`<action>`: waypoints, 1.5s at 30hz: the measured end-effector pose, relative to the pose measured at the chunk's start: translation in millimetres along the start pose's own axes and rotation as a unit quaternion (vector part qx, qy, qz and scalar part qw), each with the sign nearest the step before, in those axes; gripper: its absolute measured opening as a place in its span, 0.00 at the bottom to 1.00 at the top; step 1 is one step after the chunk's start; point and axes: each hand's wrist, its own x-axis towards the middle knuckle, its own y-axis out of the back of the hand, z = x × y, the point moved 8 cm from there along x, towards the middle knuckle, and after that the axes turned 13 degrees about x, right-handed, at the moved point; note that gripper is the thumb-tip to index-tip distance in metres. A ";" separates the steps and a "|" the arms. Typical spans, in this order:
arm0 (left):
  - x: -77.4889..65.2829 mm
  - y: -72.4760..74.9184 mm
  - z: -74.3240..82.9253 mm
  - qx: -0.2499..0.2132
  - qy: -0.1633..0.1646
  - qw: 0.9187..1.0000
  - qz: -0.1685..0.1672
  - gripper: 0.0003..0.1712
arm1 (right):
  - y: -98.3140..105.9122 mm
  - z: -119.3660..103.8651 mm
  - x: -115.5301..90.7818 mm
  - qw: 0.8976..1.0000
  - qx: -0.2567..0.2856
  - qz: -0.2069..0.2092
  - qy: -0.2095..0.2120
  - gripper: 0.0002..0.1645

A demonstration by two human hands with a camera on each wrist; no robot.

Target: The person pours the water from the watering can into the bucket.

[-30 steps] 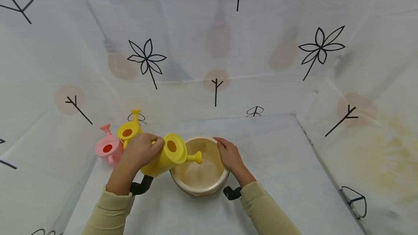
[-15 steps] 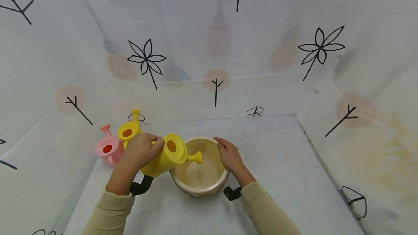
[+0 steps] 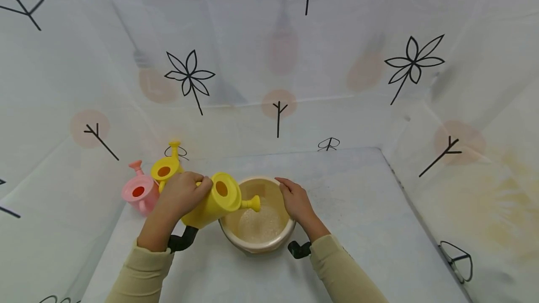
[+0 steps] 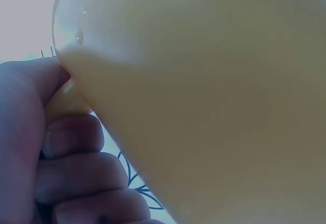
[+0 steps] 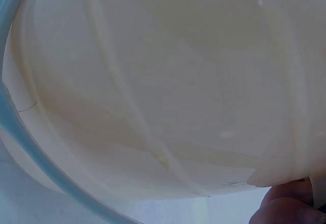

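Note:
My left hand (image 3: 184, 194) grips the handle of a yellow watering can (image 3: 209, 205), tilted to the right. Its spout reaches over a round beige basin (image 3: 258, 245), where a pale, frothy-looking patch shows on the bottom. In the left wrist view the can's wall (image 4: 204, 96) fills most of the picture, the fingers curled round the handle (image 4: 69, 102). My right hand (image 3: 296, 204) holds the basin's right rim; the right wrist view shows the basin's side (image 5: 168, 91) with fingertips (image 5: 285, 206) low at the right.
Beyond my left hand stand another yellow watering can (image 3: 166, 169) and a pink one (image 3: 141, 193), both upright. The white table (image 3: 349, 228) meets walls hung with printed white cloth (image 3: 236, 78) at the back and sides.
Both hands, the tilted can and the basin hold their places. Only the pale patch in the basin shifts slightly in look.

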 end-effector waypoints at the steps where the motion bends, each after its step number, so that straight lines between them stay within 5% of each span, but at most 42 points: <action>1: -0.1 0.2 0.1 0.000 0.000 1.000 0.000 0.21 | -0.1 0.2 0.2 1.000 0.002 0.000 -0.002 0.22; 45: 1.5 2.1 3.6 0.010 -0.001 1.000 0.005 0.21 | 0.1 -3.3 -1.9 1.000 0.000 -0.002 0.009 0.22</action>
